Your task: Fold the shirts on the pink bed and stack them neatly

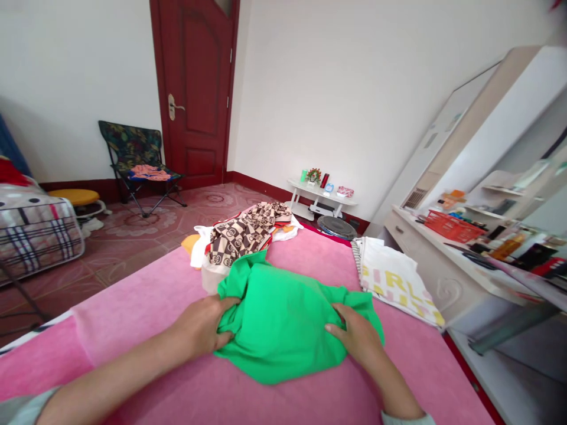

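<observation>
A bright green garment [287,324], perhaps a shirt, lies bunched and partly spread on the pink bedspread [168,389]. My left hand [206,324] pinches its left side, with fabric gathered between thumb and fingers. On the opposite side my right hand [357,333] grips the cloth, its fingers partly hidden by the folds. Just beyond the green garment sits a heap with a brown-and-cream checked cloth [243,233] on top. To the right, a white garment with yellow and pink lettering [394,277] lies folded flat.
A white dressing table [447,248] with a red basket [454,226] and bottles borders the bed's right side. Past the foot are a low white stand [323,193] and a round dark lid [336,226]. A folding chair [139,153] holding clothes stands near the red door [197,88].
</observation>
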### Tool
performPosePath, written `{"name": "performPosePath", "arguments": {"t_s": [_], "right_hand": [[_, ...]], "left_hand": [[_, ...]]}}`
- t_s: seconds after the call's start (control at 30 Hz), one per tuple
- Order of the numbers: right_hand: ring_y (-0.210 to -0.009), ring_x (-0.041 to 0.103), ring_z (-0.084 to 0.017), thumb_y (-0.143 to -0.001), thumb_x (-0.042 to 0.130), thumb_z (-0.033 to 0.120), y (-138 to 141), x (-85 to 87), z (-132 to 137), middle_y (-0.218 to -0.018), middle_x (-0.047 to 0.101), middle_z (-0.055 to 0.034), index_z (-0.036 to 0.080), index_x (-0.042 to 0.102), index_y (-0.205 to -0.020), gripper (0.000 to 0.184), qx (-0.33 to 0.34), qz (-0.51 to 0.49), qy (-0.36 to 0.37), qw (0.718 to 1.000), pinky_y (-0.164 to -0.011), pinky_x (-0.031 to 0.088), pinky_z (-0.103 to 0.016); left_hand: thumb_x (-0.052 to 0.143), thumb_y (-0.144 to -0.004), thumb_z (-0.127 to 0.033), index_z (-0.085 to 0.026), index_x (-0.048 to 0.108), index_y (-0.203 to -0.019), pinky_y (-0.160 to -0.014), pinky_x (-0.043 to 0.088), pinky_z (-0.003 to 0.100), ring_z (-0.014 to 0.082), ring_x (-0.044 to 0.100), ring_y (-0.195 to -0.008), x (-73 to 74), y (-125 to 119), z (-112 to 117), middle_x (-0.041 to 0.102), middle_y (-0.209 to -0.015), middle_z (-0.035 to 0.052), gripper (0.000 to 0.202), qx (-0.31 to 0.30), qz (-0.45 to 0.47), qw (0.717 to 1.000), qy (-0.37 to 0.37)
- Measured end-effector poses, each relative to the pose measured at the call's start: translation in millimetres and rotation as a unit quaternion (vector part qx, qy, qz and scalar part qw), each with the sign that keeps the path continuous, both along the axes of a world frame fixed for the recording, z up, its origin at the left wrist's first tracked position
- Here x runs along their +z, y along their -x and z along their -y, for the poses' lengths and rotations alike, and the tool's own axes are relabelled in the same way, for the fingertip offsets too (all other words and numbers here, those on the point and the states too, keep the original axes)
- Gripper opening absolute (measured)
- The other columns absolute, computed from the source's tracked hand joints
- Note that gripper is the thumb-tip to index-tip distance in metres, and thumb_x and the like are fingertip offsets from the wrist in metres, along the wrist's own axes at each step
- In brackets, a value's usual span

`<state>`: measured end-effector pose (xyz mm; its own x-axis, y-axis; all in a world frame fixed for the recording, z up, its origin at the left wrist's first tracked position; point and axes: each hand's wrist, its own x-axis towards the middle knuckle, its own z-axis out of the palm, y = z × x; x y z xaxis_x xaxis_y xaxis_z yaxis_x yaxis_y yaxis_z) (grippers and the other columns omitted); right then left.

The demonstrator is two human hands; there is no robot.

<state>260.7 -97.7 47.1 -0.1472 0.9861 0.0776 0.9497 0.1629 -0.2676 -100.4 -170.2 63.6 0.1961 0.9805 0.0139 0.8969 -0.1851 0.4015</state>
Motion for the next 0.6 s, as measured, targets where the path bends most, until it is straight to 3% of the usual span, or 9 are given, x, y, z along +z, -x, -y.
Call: {"name": "performPosePath", "arguments": {"t_s": [0.1,0.2,0.27,0.37,0.43,0.5,0.57,0.6], "right_hand": [[-0.097,0.061,-0.027,-0.077,0.052,0.035,2.8,4.3,7.5,-0.101,0.068,-0.0104,0.017,0.065,-0.100,0.032,0.037,-0.012,0.047,0.998,-0.083,0.044,-0.035],[-0.073,0.064,-0.020,-0.071,0.054,0.028,3.2,27.9,11.1,-0.080,0.069,-0.0044,0.018,0.065,-0.081,0.018,0.098,-0.039,0.138,0.985,-0.065,0.047,-0.027],[-0.055,0.059,-0.015,-0.068,0.054,0.026,8.6,56.7,2.9,-0.067,0.066,-0.0002,0.017,0.064,-0.075,0.015,0.134,-0.062,0.220,0.964,-0.049,0.043,-0.022],[-0.042,0.050,-0.011,-0.066,0.053,0.025,30.7,116.3,-35.3,-0.056,0.058,0.0029,0.016,0.061,-0.070,0.012,0.170,-0.087,0.261,0.946,-0.038,0.036,-0.019],[-0.037,0.046,-0.010,-0.065,0.056,0.027,52.1,160.0,-75.1,-0.048,0.052,0.0038,0.016,0.059,-0.066,0.012,0.141,-0.103,0.159,0.972,-0.037,0.035,-0.020],[-0.043,0.051,-0.011,-0.068,0.056,0.030,72.6,197.6,-117.3,-0.053,0.056,0.0026,0.016,0.062,-0.077,0.017,0.102,-0.180,-0.024,0.978,-0.045,0.042,-0.023],[-0.064,0.060,-0.015,-0.069,0.055,0.028,85.0,219.9,-153.3,-0.075,0.065,-0.0028,0.017,0.062,-0.091,0.025,0.084,-0.251,-0.208,0.942,-0.062,0.049,-0.027],[-0.074,0.062,-0.016,-0.069,0.056,0.028,85.9,222.8,-167.3,-0.087,0.066,-0.0049,0.018,0.061,-0.098,0.030,0.075,-0.266,-0.271,0.922,-0.069,0.050,-0.030]], "left_hand": [[0.057,-0.060,-0.021,-0.021,0.065,-0.087,-0.060,0.044,0.024,0.0192,0.060,-0.070,19.8,4.6,5.9,0.063,-0.075,0.0006,0.028,-0.073,0.086,0.990,0.082],[0.054,-0.064,-0.022,-0.018,0.061,-0.076,-0.047,0.035,0.018,0.0107,0.049,-0.054,46.0,20.9,12.8,0.052,-0.060,-0.0042,0.014,-0.116,0.228,0.946,0.197],[0.056,-0.068,-0.026,-0.017,0.060,-0.078,-0.047,0.036,0.016,0.0090,0.046,-0.053,65.6,34.8,14.5,0.050,-0.060,-0.0050,0.014,-0.088,0.289,0.931,0.207],[0.059,-0.071,-0.036,-0.018,0.061,-0.083,-0.047,0.038,0.017,0.0098,0.048,-0.054,99.9,54.7,6.9,0.054,-0.065,-0.0035,0.022,-0.009,0.302,0.947,0.106],[0.059,-0.071,-0.040,-0.019,0.062,-0.083,-0.047,0.040,0.019,0.0113,0.051,-0.056,124.5,64.3,-6.7,0.058,-0.072,-0.0017,0.025,0.051,0.270,0.961,-0.030],[0.060,-0.071,-0.040,-0.019,0.062,-0.086,-0.056,0.046,0.023,0.0144,0.055,-0.067,144.6,68.8,-27.2,0.060,-0.086,0.0005,0.026,0.105,0.202,0.951,-0.210],[0.059,-0.070,-0.035,-0.019,0.062,-0.090,-0.073,0.048,0.031,0.0193,0.057,-0.083,151.6,67.7,-53.2,0.057,-0.100,0.0035,0.026,0.131,0.114,0.918,-0.357],[0.058,-0.069,-0.032,-0.018,0.062,-0.093,-0.079,0.047,0.034,0.0217,0.056,-0.089,147.7,65.7,-67.4,0.055,-0.105,0.0054,0.027,0.133,0.074,0.906,-0.395]]}}
